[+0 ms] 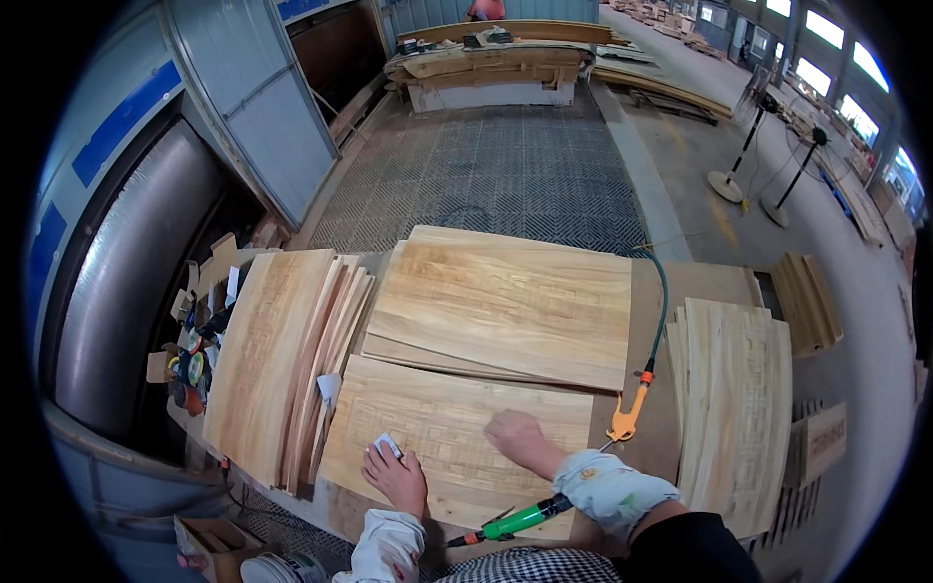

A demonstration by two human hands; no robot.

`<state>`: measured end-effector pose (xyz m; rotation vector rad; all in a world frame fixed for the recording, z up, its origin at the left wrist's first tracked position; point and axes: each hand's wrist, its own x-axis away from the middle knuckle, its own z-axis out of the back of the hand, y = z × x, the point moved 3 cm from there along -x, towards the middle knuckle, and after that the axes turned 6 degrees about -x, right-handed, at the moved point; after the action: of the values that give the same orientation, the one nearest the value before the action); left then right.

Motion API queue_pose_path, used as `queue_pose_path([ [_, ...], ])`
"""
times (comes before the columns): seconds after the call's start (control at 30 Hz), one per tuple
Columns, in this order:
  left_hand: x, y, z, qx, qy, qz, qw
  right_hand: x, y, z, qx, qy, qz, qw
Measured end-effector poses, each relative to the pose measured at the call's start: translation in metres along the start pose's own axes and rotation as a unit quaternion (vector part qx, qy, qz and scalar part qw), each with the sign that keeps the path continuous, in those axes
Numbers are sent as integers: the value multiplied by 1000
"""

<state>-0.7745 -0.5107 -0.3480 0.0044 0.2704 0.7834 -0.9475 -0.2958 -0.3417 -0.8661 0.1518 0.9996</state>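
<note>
At lower centre, left hand (397, 478) grasps white block (388, 443); right hand (519, 439) blurred, grip I cannot tell; its sleeve (614, 491) could knock green tool (518, 522)

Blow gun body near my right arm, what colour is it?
The blow gun body is orange, in the head view.

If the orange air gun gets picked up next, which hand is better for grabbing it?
Probably the right hand. It's nearer the orange air blow gun, and I see nothing in it, though it's blurred. The left hand is farther away and touching a small white pad.
</note>
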Motion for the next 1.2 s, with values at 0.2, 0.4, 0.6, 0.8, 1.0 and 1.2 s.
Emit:
queue_pose_path([
  [0.2, 0, -1, 5, -5, 2, -1, 1000, -34, -20, -42, 21, -19, 27, 999],
  [0.4, 1, -1, 0, -4, -17, 14, 1000, 16, 1, 21, 45, -44, -8, 998],
  [0.6, -1, -4, 7, -8, -14, -3, 1000, -16, -7, -7, 28, -59, -23, 998],
  [0.8, -8, 0, -9, -22, -10, -47, 999, 12, 16, 16, 59, -57, -89, 993],
  [1.0, -5, -6, -12, -31, 29, -28, 999, -27, -15, -22, 41, 38, 12, 998],
  [1.2, -4, -14, -16, -51, 42, -30, 997, -21, -5, -24, 33, 12, 42, 998],
])
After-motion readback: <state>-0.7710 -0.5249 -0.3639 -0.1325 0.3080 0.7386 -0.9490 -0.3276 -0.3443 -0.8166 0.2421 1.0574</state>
